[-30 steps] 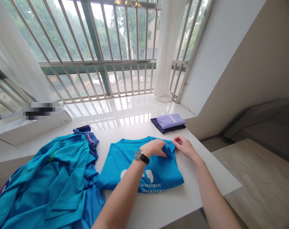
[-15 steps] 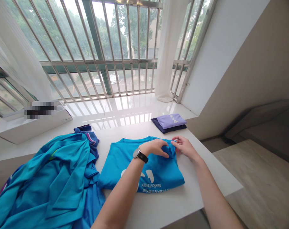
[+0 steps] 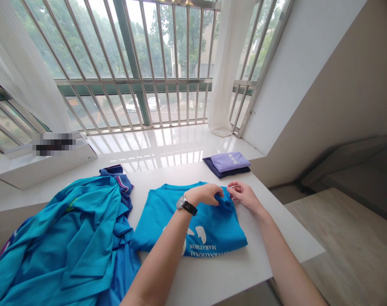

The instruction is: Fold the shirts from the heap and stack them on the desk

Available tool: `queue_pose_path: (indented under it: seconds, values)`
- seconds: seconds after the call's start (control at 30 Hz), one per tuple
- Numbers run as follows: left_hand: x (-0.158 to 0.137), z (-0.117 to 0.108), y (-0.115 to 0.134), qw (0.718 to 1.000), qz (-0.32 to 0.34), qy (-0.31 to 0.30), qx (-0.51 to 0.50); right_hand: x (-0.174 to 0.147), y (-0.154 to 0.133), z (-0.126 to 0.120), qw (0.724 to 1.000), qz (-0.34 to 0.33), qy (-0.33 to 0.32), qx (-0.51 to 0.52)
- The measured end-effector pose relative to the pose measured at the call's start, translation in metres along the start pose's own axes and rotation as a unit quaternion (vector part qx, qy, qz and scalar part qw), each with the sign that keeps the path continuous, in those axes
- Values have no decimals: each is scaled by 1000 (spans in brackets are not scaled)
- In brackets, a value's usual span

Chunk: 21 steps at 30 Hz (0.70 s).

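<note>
A blue T-shirt (image 3: pixel 168 212) with white print lies partly folded on the white table, its neckline at the far side and the lettering upside down to me. My left hand (image 3: pixel 208 194), a watch on its wrist, is over the shirt's upper right part, its fingers curled down onto bunched cloth. At the far right corner of the shirt, my right hand (image 3: pixel 244 195) pinches the edge between thumb and fingers. The left fingertips are partly hidden by the hand itself.
To the left, a heap of teal and blue clothes (image 3: pixel 85 233) hangs over the table edge. A folded lilac garment (image 3: pixel 230 160) rests on a dark folded one (image 3: pixel 217 172) at the back. A white box (image 3: pixel 46 165) stands far left, near the barred window (image 3: pixel 142 80).
My left hand has shifted slightly left, its fingers curling in more. The right hand has moved slightly left with the shirt's corner. The shirt lies almost as before.
</note>
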State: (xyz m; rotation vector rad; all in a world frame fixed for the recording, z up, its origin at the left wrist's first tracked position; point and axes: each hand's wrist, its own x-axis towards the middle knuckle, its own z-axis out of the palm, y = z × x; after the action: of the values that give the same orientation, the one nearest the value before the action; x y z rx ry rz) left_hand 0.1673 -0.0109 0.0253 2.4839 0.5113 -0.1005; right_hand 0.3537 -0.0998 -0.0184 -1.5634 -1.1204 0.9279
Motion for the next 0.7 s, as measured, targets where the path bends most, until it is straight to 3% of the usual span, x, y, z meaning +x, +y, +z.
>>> queue_pose_path:
  seconds: [0.27,0.4,0.57,0.7]
  values:
    - [-14,-20,6,994,70,2,-80,1,7,11,1000,3,-18,7]
    - [-10,-16,3,989,94,48,-102,1,10,14,999,-8,-45,23]
    - [9,6,-2,986,44,143,-67,5,14,10,997,31,-60,34]
    - [19,23,-4,986,-8,167,-18,7,13,8,993,79,-55,71]
